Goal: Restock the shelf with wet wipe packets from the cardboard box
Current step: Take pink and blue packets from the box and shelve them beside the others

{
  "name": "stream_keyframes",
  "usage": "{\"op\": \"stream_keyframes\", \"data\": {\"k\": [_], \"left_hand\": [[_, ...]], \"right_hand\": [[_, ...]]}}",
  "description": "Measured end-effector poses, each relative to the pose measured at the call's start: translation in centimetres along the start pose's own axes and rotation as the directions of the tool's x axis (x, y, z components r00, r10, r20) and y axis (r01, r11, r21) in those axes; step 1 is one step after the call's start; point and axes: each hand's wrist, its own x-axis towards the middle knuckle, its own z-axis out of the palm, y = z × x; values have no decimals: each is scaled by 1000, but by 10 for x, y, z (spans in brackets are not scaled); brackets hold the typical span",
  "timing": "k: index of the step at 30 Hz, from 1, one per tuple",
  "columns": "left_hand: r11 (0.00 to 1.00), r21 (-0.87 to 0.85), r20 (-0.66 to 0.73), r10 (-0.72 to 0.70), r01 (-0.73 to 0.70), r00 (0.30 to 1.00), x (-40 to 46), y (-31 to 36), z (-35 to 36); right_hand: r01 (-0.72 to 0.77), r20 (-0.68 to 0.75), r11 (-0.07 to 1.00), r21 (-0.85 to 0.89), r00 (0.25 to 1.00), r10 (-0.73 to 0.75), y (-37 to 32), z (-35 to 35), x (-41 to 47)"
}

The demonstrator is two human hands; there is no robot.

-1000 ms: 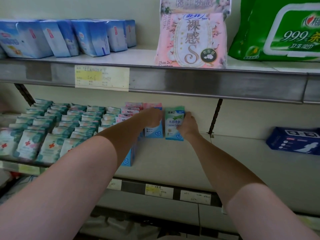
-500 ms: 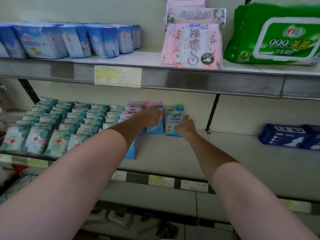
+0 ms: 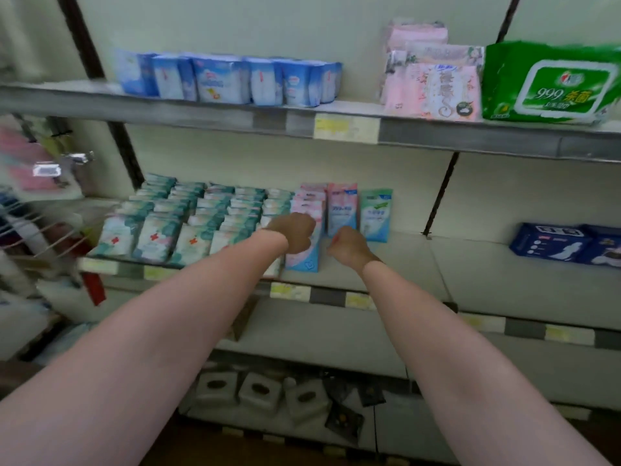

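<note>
1. A second ago my hands were at the back of the middle shelf, the right one touching the green wet wipe packet. Now both have drawn back toward me.
2. My left hand and right hand are loosely curled and hold nothing.
3. The green wet wipe packet stands upright at twelve o'clock, just beside the pink-and-blue packet at its nine o'clock.
4. That placement looks finished; the shelf toward three o'clock is bare up to the dark blue boxes.
5. The cardboard box is out of view, so fetching more probably comes next.
</note>
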Motion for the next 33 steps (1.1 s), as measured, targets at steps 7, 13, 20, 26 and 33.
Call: {"op": "stream_keyframes", "data": {"k": [7,13,20,26,33], "left_hand": [[978,-40,111,-198,203,974,-120,-83,48],[902,-179,158,-368,393,916,-223,-149,96],[774,-207,196,-567,599,800,-340,-245,147],[587,-223,303,-717,778,628,-418,-317,180],[448,-179,402,-780,876,481,-475,-406,219]], "right_hand": [[66,198,995,-78,979,-49,-81,92,-91],[166,386,986,-13,910,-148,-135,178,-151],[340,577,938,-62,779,-245,-210,291,-198],[521,697,853,-42,627,-348,-271,389,-225],[594,814,804,16,459,-356,-328,505,-228]]}}
